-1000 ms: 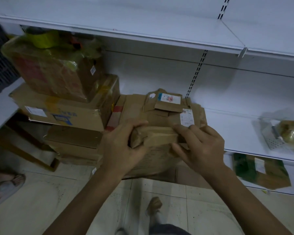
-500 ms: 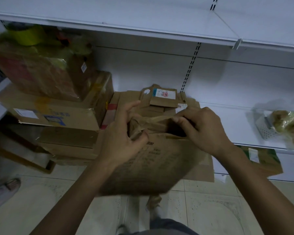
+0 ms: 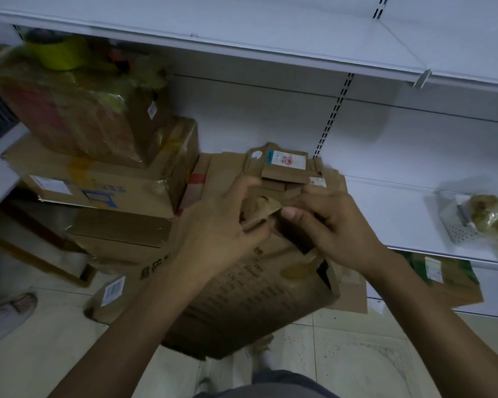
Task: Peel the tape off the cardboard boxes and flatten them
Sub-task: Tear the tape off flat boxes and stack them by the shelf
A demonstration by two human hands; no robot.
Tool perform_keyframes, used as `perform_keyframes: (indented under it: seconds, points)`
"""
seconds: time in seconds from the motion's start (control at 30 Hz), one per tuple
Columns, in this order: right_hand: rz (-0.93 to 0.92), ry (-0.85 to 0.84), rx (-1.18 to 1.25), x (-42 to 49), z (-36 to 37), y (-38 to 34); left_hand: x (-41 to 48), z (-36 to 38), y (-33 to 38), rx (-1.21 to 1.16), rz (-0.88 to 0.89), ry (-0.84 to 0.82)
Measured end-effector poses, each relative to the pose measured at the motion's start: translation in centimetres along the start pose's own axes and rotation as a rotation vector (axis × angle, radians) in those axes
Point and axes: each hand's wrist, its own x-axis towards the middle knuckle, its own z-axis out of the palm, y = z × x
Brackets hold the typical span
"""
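Observation:
A brown cardboard box (image 3: 242, 300) with printed text hangs in front of me, tilted, its lower part over the floor. My left hand (image 3: 216, 228) grips its upper edge and a crumpled strip of brown tape (image 3: 260, 206). My right hand (image 3: 331, 225) pinches the same tape strip from the right, thumb toward the left hand. Behind the hands lies a pile of flattened cardboard (image 3: 282, 170) with a white label, resting on the white shelf (image 3: 385, 214).
Taped cardboard boxes (image 3: 98, 179) are stacked at left, a yellow tape roll (image 3: 59, 54) on top. A bagged item and metal grater (image 3: 477, 216) sit on the shelf at right. An upper shelf (image 3: 270, 33) overhangs. A sandalled foot (image 3: 9, 311) stands on the floor at left.
The box has dropped lower and tilted out toward me. My hands have come closer together on the tape strip, which is pulled up off the box's top.

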Motion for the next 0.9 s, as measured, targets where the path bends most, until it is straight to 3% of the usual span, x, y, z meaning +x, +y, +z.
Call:
perform_keyframes:
  seconds: [0.1,0.17,0.3,0.5,0.6,0.8,0.9]
  points:
    - [0.117,-0.043,0.114,-0.1,0.3,0.4,-0.5,0.5,-0.2,0.05,-0.061,-0.021]
    - [0.131,-0.057,0.052,-0.2,0.4,0.2,-0.6,0.3,-0.2,0.076,-0.065,-0.043]
    - [-0.127,0.036,-0.492,0.3,0.3,-0.8,0.5,-0.4,0.0,0.249,0.047,-0.1]
    - [-0.382,0.017,-0.84,0.8,0.3,-1.1,1.6,-0.9,0.2,0.306,0.121,-0.113]
    - [-0.371,-0.007,-0.82,1.0,0.5,-1.2,1.7,-0.6,0.3,0.383,0.141,-0.147]
    - [0.023,-0.074,-0.384,1.0,1.1,-1.6,1.6,-0.1,-0.3,0.4,0.17,-0.234]
    - [0.021,-0.154,-0.481,0.5,1.4,-2.0,2.0,0.1,-0.7,0.456,0.221,-0.321]
